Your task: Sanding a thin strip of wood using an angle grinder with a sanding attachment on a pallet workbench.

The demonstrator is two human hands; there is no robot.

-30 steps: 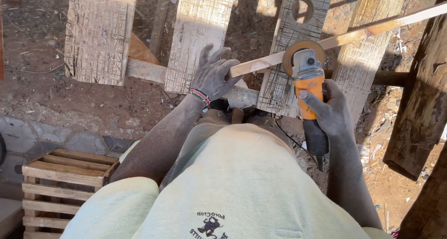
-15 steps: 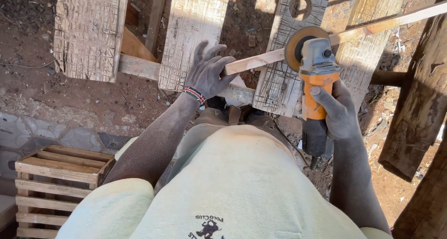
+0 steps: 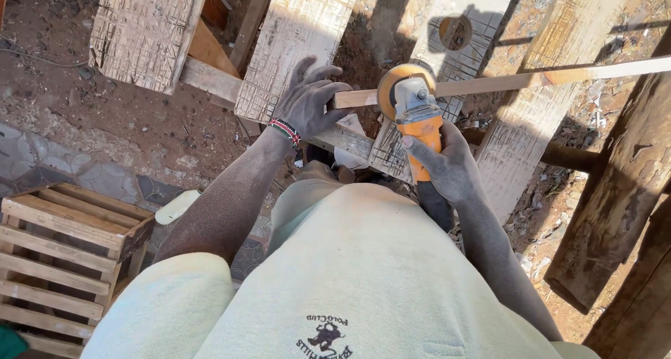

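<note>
Hands are working close together: the right hand [image 3: 447, 164] is gripping the orange grinder [image 3: 419, 132], its disc [image 3: 395, 86] meeting the thin wooden strip [image 3: 489, 84], which the left hand [image 3: 307, 100] is pinning by its near end on the plank worktop [image 3: 297, 37]. Keeping the disc flat and fingers clear matters — gaps between planks are leaving edges unsupported — while a dark post [image 3: 615, 191] is crowding the right.

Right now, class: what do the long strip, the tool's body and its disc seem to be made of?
Long strip: pale bare wood, unfinished; grain shows, edges sawn square.
Tool's body: orange part looks like moulded plastic, smooth and matte; the grey head seems cast metal.
Disc: tan and flat, probably an abrasive sanding face, though its texture is too blurred to confirm.
</note>
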